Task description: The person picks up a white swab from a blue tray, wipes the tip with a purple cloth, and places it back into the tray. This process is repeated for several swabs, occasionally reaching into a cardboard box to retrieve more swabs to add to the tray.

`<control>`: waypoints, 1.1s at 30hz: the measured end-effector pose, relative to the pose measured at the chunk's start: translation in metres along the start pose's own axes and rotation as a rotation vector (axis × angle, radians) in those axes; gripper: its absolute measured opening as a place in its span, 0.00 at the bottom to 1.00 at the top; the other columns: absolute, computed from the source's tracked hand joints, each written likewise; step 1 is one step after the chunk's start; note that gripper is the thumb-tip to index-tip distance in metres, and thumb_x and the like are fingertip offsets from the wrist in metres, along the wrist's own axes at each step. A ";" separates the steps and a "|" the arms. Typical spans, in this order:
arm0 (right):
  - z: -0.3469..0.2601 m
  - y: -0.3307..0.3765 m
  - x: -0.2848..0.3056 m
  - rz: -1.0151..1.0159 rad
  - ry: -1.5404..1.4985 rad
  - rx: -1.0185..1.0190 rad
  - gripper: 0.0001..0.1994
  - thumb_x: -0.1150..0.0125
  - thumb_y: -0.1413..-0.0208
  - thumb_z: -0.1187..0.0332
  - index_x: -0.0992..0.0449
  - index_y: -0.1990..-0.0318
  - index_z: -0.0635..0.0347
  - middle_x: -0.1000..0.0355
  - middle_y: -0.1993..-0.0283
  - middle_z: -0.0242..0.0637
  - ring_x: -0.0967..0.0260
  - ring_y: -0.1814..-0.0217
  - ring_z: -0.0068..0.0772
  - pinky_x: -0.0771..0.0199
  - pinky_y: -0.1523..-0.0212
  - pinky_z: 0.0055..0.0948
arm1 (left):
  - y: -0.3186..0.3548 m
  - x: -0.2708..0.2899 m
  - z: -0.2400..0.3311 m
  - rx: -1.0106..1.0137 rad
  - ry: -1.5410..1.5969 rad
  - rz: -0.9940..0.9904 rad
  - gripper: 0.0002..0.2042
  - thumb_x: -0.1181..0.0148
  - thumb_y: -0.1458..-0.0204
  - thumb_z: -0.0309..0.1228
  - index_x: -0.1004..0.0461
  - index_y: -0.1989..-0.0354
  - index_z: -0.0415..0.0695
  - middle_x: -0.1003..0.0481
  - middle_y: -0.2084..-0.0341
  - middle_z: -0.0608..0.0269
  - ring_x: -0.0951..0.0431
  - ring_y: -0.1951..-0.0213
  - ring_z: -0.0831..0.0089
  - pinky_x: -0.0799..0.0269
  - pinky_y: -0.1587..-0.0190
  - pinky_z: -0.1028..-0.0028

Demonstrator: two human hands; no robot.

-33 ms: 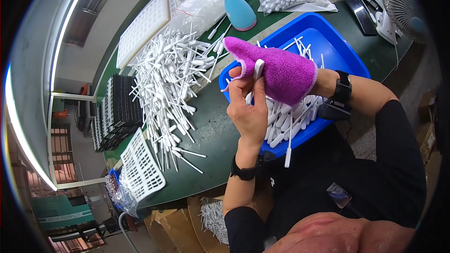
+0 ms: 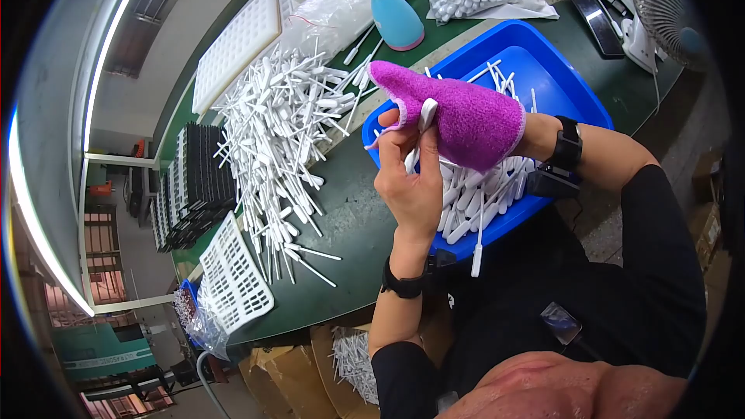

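Observation:
My left hand [image 2: 409, 192] is closed in a pinch on a white plastic stick [image 2: 427, 112] with a thick rounded end. This end sticks up between its fingers, against a fuzzy purple cloth [image 2: 477, 122]. The cloth covers my right hand like a mitt; that hand's fingers are hidden, and only the wrist shows. Both hands are above a blue tray [image 2: 570, 70] holding several similar white sticks [image 2: 473, 202]. One stick [image 2: 477, 252] lies over the tray's near rim.
A large heap of white sticks [image 2: 279, 124] spreads over the green table [image 2: 349, 209] at left. Around it are a white perforated board [image 2: 240, 50], black stacked trays [image 2: 203, 171] and a white basket [image 2: 237, 275]. Farther back stand a blue spray bottle [image 2: 396, 19] and a fan [image 2: 667, 12].

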State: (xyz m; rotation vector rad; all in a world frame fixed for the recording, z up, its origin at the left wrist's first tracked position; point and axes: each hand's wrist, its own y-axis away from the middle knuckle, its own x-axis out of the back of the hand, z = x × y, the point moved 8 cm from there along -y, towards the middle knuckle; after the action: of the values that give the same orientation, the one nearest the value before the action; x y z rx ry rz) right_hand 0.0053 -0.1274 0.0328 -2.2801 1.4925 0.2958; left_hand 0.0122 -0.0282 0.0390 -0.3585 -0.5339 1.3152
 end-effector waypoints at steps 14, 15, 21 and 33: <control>0.016 0.009 0.034 0.192 0.447 0.034 0.20 0.40 0.45 0.70 0.31 0.44 0.59 0.28 0.49 0.39 0.30 0.48 0.28 0.26 0.49 0.26 | 0.001 0.005 -0.015 0.452 0.556 -0.119 0.13 0.53 0.39 0.29 0.28 0.53 0.33 0.24 0.63 0.60 0.23 0.67 0.77 0.23 0.64 0.76; 0.016 0.008 0.032 0.178 0.448 0.027 0.20 0.40 0.45 0.70 0.31 0.44 0.59 0.28 0.49 0.39 0.30 0.48 0.28 0.26 0.49 0.26 | 0.002 0.007 -0.014 0.439 0.538 -0.130 0.13 0.53 0.39 0.29 0.29 0.53 0.32 0.24 0.64 0.60 0.23 0.67 0.77 0.24 0.64 0.76; 0.023 0.006 0.029 0.131 0.436 0.037 0.22 0.40 0.44 0.69 0.33 0.41 0.58 0.28 0.49 0.38 0.31 0.47 0.28 0.29 0.47 0.27 | 0.003 0.016 -0.006 0.328 0.428 -0.154 0.14 0.53 0.38 0.29 0.29 0.52 0.31 0.23 0.66 0.60 0.23 0.68 0.77 0.24 0.63 0.78; 0.047 0.013 0.037 0.141 0.324 -0.096 0.20 0.39 0.45 0.68 0.30 0.44 0.59 0.27 0.51 0.38 0.28 0.53 0.27 0.24 0.55 0.24 | 0.010 0.041 0.003 0.351 0.442 0.004 0.14 0.50 0.42 0.22 0.30 0.49 0.30 0.23 0.70 0.57 0.23 0.70 0.77 0.24 0.65 0.77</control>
State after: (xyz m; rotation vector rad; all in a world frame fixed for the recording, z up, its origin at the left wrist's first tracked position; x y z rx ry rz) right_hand 0.0107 -0.1417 -0.0268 -2.3889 1.8391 0.0360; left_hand 0.0094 0.0136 0.0430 -0.3440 0.0701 1.2568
